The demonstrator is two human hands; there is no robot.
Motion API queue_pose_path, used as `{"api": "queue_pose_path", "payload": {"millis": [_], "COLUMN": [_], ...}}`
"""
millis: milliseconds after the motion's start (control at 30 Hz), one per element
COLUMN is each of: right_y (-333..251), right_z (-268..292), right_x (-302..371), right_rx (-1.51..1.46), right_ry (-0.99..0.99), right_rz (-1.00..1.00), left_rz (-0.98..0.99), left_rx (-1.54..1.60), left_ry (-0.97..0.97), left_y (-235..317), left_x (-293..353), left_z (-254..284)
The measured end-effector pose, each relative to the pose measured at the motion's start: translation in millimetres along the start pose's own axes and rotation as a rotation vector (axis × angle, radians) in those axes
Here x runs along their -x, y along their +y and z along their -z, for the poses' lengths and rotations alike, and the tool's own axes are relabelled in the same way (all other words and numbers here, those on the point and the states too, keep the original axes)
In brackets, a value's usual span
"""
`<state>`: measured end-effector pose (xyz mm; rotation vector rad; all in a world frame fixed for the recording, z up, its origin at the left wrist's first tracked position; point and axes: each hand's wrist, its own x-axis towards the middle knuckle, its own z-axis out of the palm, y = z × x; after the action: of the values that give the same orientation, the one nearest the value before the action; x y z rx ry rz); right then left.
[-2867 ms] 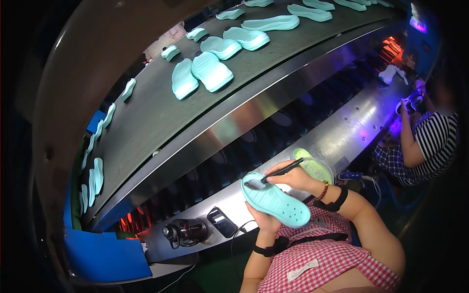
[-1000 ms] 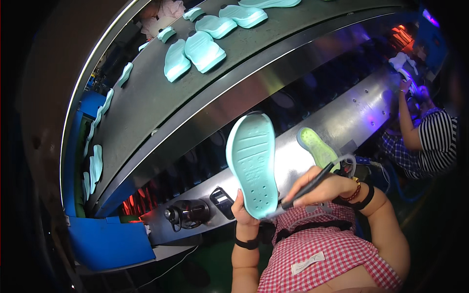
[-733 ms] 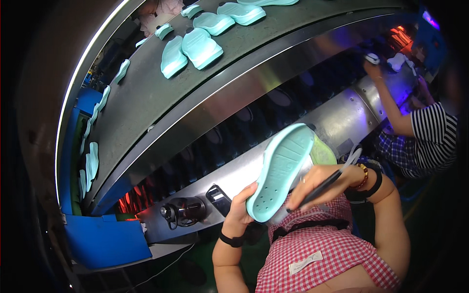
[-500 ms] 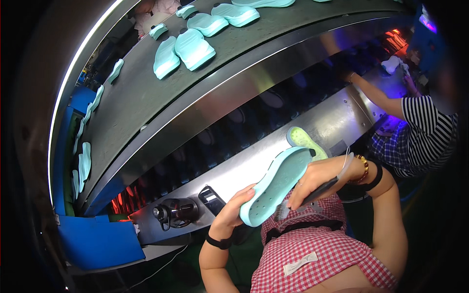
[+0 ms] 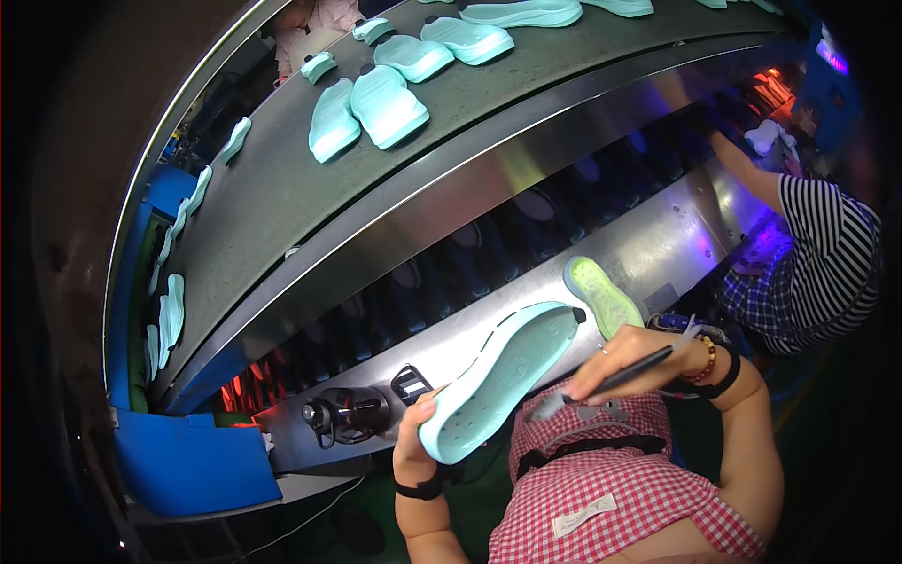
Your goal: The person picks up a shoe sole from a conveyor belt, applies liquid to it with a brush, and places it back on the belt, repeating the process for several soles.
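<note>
And here's the outfit: a red-and-white gingham apron, small checks all over, with a pale rectangular label stitched on at a slant, dark marks on it too small to make out! Across the middle runs a black strap, and beyond that a greyish motif shows on the cloth. Bare forearms now, and a plain black band circles the left wrist. Over on the right, another broad black band, beside a beaded bracelet (gold and dark red, quite the flourish), plus a slim silvery ring on the right hand.
</note>
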<state>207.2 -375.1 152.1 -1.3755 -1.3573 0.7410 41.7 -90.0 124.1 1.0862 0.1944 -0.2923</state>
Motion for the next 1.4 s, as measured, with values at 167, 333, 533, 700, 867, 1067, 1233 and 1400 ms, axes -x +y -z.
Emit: {"api": "queue_pose_path", "payload": {"millis": [167, 333, 533, 700, 867, 1067, 1233, 1400], "right_y": [-22.9, 30.2, 30.9, 3.4, 8.2, 5.3, 7.6, 21.7], "right_z": [-19.4, -27.1, -62.6, -25.2, -38.5, -24.4, -28.3, -23.7], "right_x": [-16.6, -32.4, -26.3, -21.5, -32.7, -24.7, -9.5, -5.9], "right_rx": [0.019, -0.147, 0.464, 0.113, 0.113, -0.151, -0.146, -0.221], "right_ry": [0.278, 0.455, 0.298, 0.183, 0.286, 0.305, 0.049, 0.240], "right_rz": [0.165, -0.163, 0.169, 0.168, 0.154, -0.206, 0.236, -0.092], "left_rz": [-0.362, -0.410, -0.521, -0.592, -0.706, -0.747, -0.775, -0.740], "left_rx": [0.811, 0.645, 0.588, 0.693, 0.630, 0.690, 0.639, 0.697], "left_ry": [-0.078, 0.151, 0.245, 0.172, 0.148, 0.165, 0.126, 0.151], "left_y": [-47.7, -50.5, -60.8, -49.3, -48.5, -33.6, -26.9, -18.7], "left_x": [-25.4, -75.8, -77.0, -74.8, -87.5, -77.9, -71.9, -74.2], "left_z": [14.3, -49.1, -32.0, -49.5, -67.0, -63.3, -59.5, -66.3]}}
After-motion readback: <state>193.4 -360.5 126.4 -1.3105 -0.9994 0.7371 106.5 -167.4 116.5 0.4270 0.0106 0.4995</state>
